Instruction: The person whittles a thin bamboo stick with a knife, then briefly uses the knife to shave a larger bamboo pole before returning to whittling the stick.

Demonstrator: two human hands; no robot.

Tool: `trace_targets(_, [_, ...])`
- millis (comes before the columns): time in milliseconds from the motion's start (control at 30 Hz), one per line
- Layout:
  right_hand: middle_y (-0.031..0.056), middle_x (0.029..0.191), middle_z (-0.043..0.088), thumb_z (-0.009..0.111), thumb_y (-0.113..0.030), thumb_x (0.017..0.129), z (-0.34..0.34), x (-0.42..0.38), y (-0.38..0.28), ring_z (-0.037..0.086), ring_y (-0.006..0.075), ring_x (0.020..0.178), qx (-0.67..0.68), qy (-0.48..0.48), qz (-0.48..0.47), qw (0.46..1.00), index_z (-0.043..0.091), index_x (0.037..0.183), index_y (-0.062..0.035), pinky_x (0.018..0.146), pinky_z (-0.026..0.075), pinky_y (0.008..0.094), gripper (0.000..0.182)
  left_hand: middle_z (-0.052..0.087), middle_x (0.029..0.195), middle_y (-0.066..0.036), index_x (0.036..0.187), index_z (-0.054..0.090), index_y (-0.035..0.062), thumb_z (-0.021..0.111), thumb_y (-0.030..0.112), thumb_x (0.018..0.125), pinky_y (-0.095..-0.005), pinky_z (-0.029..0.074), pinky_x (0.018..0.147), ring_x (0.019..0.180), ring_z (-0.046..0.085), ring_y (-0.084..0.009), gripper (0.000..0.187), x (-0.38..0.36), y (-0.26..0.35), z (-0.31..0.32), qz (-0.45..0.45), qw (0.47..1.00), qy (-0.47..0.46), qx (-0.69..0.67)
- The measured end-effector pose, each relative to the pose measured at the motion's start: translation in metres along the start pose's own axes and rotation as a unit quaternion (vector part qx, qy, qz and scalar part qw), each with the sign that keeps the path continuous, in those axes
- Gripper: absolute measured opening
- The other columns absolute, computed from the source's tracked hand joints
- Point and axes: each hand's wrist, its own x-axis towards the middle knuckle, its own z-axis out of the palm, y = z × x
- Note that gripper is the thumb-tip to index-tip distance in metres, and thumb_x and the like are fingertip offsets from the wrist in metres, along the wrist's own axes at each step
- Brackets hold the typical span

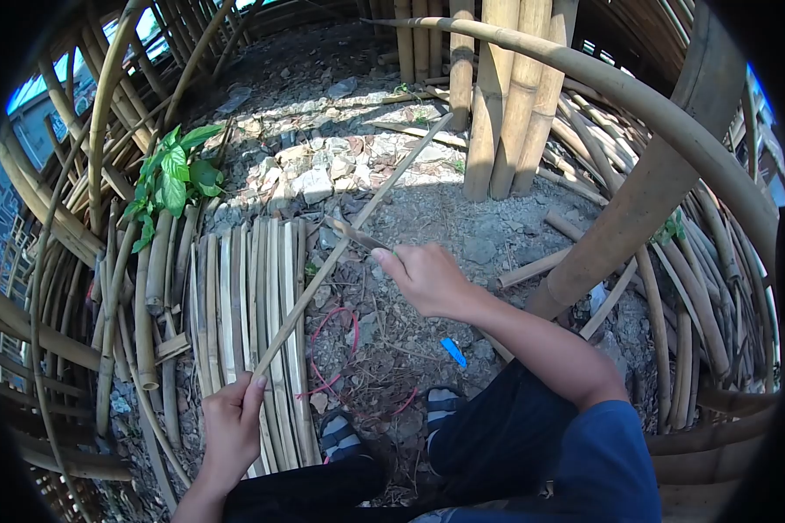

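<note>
My left hand (233, 424) is closed around the lower end of a long, narrow bamboo strip (382, 198), which slants up and away to the right. In my right hand (423, 276) is a knife (358, 234), its dark blade pointing left and crossing the strip partway along. The fingers of that hand are wrapped around the handle, which is mostly hidden. Below the strip, on the left, lies a row of split bamboo strips (243, 305) set side by side on the ground.
Thick upright bamboo poles (522, 96) stand ahead, and a large pole (624, 222) leans at the right. A curved pole (602, 74) arches overhead. Leafy plant (174, 170) at left; red string (356, 336) and a blue scrap (453, 351) lie near my feet. Stacked bamboo lines both sides.
</note>
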Motion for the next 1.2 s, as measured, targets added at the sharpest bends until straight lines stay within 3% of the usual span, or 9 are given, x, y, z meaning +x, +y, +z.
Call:
trace_targets(67, [0.0294,0.070,0.065,0.039,-0.050,0.106,0.002,-0.009,-0.010,0.066,0.0508,0.073,0.031,-0.027,-0.006,0.999,0.067,0.085,0.0027,0.073,0.052,0.0578,0.064,0.040,0.054,-0.010,0.078,0.057,-0.0067,0.058,0.015,0.103,-0.0353,0.030,0.049,0.052,0.034,-0.0115,0.034,-0.001,0.003,0.000,-0.004,1.000,-0.006,-0.005])
trace_targets(200, [0.0274,0.064,0.057,0.042,-0.047,0.107,-0.018,0.025,0.046,0.061,0.0466,0.066,0.063,0.095,0.032,0.993,0.063,0.080,0.0064,0.067,0.047,0.0532,0.063,0.040,0.053,-0.010,0.077,0.057,-0.0070,0.058,0.015,0.103,-0.0350,0.030,0.048,0.052,0.033,-0.0110,0.034,-0.011,-0.003,-0.004,-0.003,1.000,-0.006,0.002])
trace_targets(267, [0.0275,0.070,0.065,0.037,-0.052,0.106,-0.037,0.038,0.065,0.067,0.0471,0.075,0.014,0.081,0.118,0.990,0.069,0.081,0.0026,0.074,0.052,0.0560,0.068,0.039,0.053,-0.009,0.076,0.056,-0.0072,0.058,0.015,0.103,-0.0349,0.029,0.048,0.051,0.032,-0.0106,0.035,-0.011,-0.004,-0.003,-0.018,1.000,-0.014,0.008])
trace_targets(400, [0.0262,0.068,0.065,0.036,-0.053,0.106,-0.015,0.001,0.016,0.067,0.0467,0.074,0.037,0.066,0.052,0.996,0.069,0.079,0.0021,0.074,0.051,0.0557,0.069,0.037,0.052,-0.009,0.074,0.055,-0.0071,0.058,0.015,0.103,-0.0350,0.029,0.048,0.051,0.032,-0.0105,0.037,-0.008,-0.003,-0.001,-0.021,0.999,-0.023,-0.011])
trace_targets(467, [0.0252,0.066,0.064,0.036,-0.053,0.106,-0.005,-0.017,-0.004,0.067,0.0465,0.072,0.022,-0.001,0.001,1.000,0.069,0.077,0.0014,0.074,0.051,0.0555,0.070,0.037,0.053,-0.009,0.074,0.055,-0.0072,0.058,0.015,0.103,-0.0353,0.029,0.048,0.052,0.031,-0.0106,0.037,-0.009,-0.003,-0.002,-0.025,0.999,-0.024,-0.023])
trace_targets(767, [0.0253,0.064,0.058,0.042,-0.050,0.107,-0.024,0.037,0.089,0.059,0.0442,0.063,0.047,0.105,0.100,0.988,0.060,0.080,0.0069,0.067,0.046,0.0506,0.066,0.035,0.053,-0.008,0.072,0.052,-0.0067,0.058,0.019,0.104,-0.0356,0.028,0.048,0.053,0.030,-0.0114,0.041,-0.014,-0.007,-0.004,-0.031,0.999,-0.027,0.002])
trace_targets(1000, [0.0266,0.067,0.063,0.038,-0.052,0.106,-0.017,0.002,0.031,0.065,0.0477,0.072,0.036,0.003,0.012,0.999,0.066,0.077,0.0050,0.074,0.050,0.0569,0.070,0.034,0.051,-0.008,0.071,0.053,-0.0063,0.058,0.020,0.104,-0.0356,0.029,0.048,0.051,0.029,-0.0118,0.042,-0.014,-0.011,-0.006,-0.044,0.998,-0.042,-0.006])
trace_targets(1067, [0.0271,0.069,0.064,0.038,-0.054,0.105,-0.040,0.019,0.048,0.066,0.0477,0.073,-0.023,0.069,0.064,0.995,0.066,0.077,0.0057,0.075,0.050,0.0565,0.071,0.030,0.055,0.003,0.069,0.051,-0.0032,0.056,0.021,0.105,-0.0321,0.023,0.049,0.057,0.027,-0.0048,0.044,-0.016,-0.010,-0.007,-0.039,0.998,-0.034,-0.029])
trace_targets(1200, [0.0281,0.068,0.061,0.039,-0.054,0.106,-0.056,0.042,0.100,0.062,0.0473,0.070,0.017,0.100,0.115,0.988,0.063,0.078,0.0087,0.072,0.048,0.0544,0.072,0.036,0.049,-0.009,0.073,0.056,-0.0070,0.058,0.020,0.104,-0.0367,0.029,0.047,0.049,0.029,-0.0133,0.040,-0.017,-0.010,-0.014,-0.032,0.998,-0.054,0.011])
